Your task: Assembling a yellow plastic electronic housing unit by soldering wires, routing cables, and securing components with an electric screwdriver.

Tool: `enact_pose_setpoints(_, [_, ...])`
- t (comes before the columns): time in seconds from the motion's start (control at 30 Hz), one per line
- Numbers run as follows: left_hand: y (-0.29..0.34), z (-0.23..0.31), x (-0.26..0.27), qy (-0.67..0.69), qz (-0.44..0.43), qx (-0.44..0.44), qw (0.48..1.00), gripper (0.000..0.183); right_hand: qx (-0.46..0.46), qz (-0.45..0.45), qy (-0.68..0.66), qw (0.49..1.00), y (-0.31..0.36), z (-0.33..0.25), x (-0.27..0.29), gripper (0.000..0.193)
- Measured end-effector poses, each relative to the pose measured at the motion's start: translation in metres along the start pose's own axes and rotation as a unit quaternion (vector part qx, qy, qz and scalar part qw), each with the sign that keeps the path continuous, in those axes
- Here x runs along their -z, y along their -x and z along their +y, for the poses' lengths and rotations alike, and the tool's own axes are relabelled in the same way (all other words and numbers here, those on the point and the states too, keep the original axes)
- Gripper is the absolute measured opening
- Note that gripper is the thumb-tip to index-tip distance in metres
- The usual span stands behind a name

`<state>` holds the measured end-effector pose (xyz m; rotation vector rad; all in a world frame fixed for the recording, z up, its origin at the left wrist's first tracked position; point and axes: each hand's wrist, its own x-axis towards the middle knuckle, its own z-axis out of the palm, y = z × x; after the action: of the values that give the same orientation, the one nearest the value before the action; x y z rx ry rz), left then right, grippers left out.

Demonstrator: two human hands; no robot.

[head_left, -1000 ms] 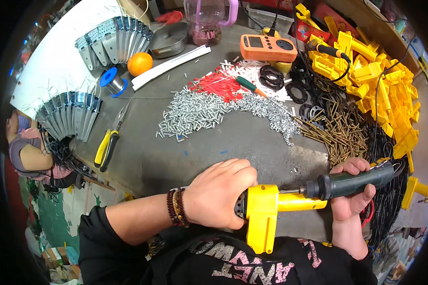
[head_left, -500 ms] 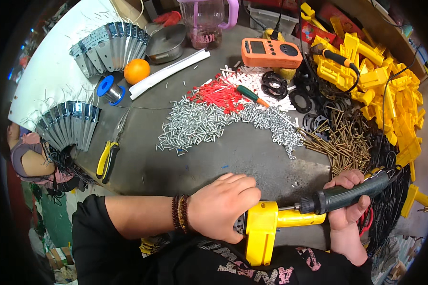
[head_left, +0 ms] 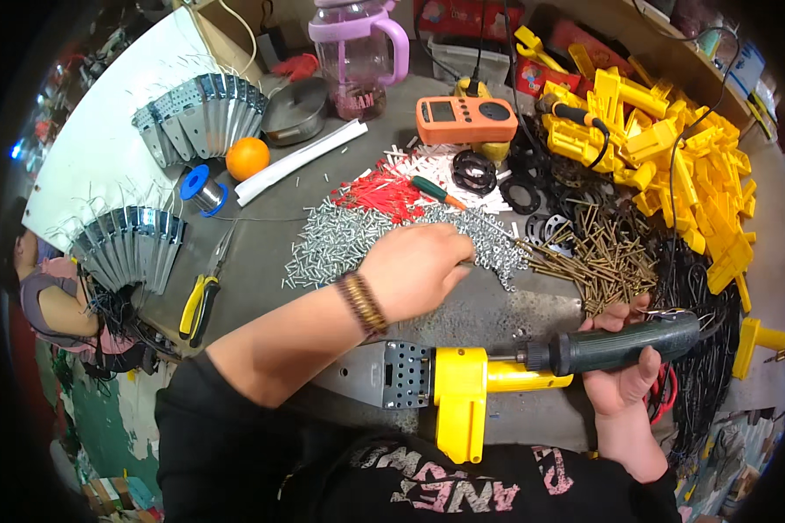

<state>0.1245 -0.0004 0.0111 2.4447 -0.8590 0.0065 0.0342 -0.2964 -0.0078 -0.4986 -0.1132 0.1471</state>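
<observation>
My right hand (head_left: 615,390) is wrapped round a dark electric screwdriver (head_left: 624,345). The screwdriver's shaft points left and meets a yellow plastic housing (head_left: 460,410) at the table's near edge. From the housing's left side sticks out a metal blade with a perforated section (head_left: 406,376). My left hand (head_left: 419,268) is over the near edge of a heap of small silver nuts (head_left: 488,240), its fingers curled together; whatever they pinch is hidden. Just left of that hand lies a pile of silver screws (head_left: 331,248).
Long brass-coloured screws (head_left: 597,261), black rings (head_left: 521,196), red sleeves (head_left: 384,193) and a green-handled screwdriver (head_left: 436,192) lie beyond. Yellow housings (head_left: 672,166) heap at right. Pliers (head_left: 201,301), solder spool (head_left: 202,190), orange (head_left: 248,159) and orange meter (head_left: 464,119) stand around. Black cables (head_left: 698,366) hang at right.
My left hand has let go of the metal blade beside the yellow housing and moved up to the nuts. My right hand still holds the electric screwdriver against the housing. The whole view has shifted slightly.
</observation>
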Motion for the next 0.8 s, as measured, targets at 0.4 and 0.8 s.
enact_pose_setpoints(0.4, [-0.019, 0.006, -0.022, -0.361, 0.049, -0.239, 0.9, 0.011, -0.004, -0.014, -0.001, 1.0, 0.003, 0.003, -0.007, 0.06])
enact_pose_setpoints(0.8, [0.113, 0.063, -0.006, 0.065, 0.154, 0.06, 0.984, 0.011, 0.024, -0.014, 0.021, 0.999, 0.006, 0.0, -0.014, 0.066])
